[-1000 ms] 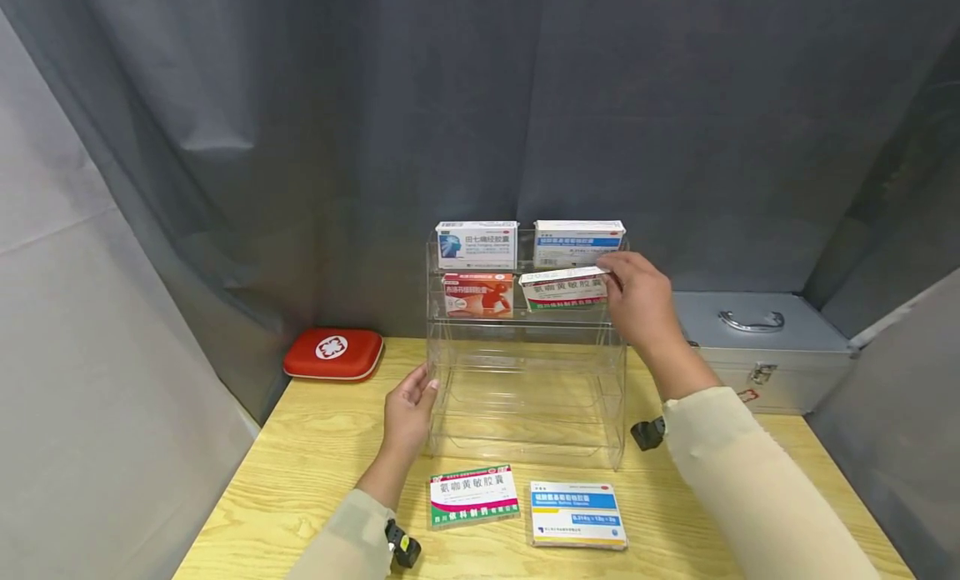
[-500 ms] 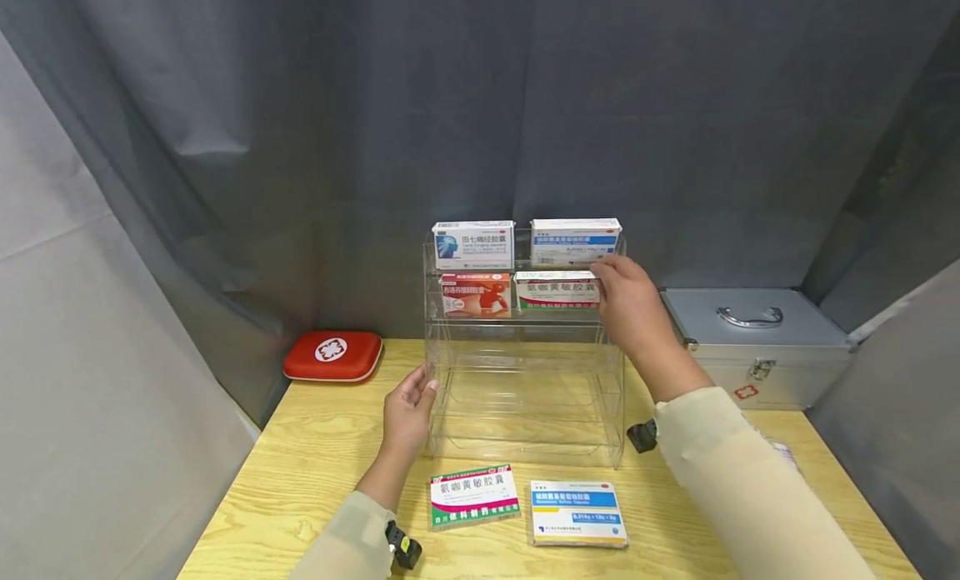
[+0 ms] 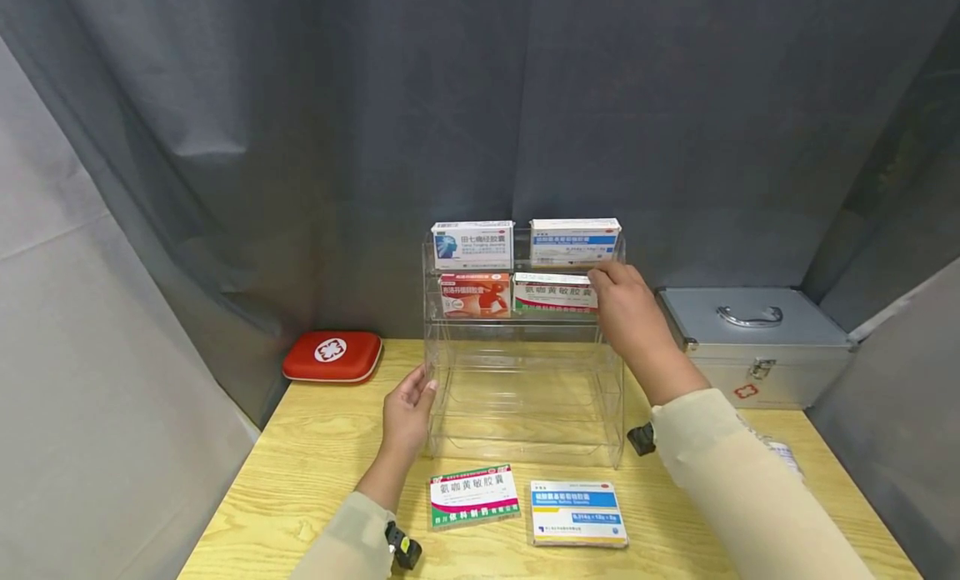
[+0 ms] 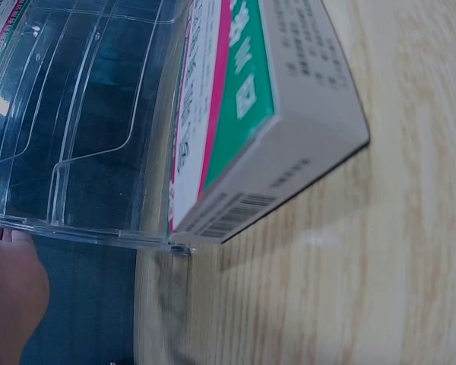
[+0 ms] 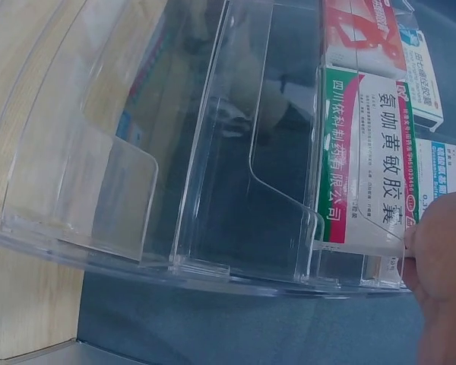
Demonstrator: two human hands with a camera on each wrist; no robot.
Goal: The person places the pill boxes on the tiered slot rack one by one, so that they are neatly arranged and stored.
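Note:
A clear tiered display rack stands mid-table in the head view. My right hand pinches the right end of a white, green and magenta medicine box, which sits in the second tier. Left of that box is a red medicine box. On the top tier stand a white box with a blue head picture and a blue-and-white box. My left hand rests its fingers against the rack's left side panel. In the right wrist view, my right fingertips meet the box's corner.
In front of the rack lie a green-and-magenta medicine box and a blue-and-white one. A red first-aid case is at left, a silver metal case at right. Dark curtain hangs behind.
The box under my right hand has gone from tilted to level in the second tier, beside the red box. My right hand has shifted slightly left and down. My left hand stays put.

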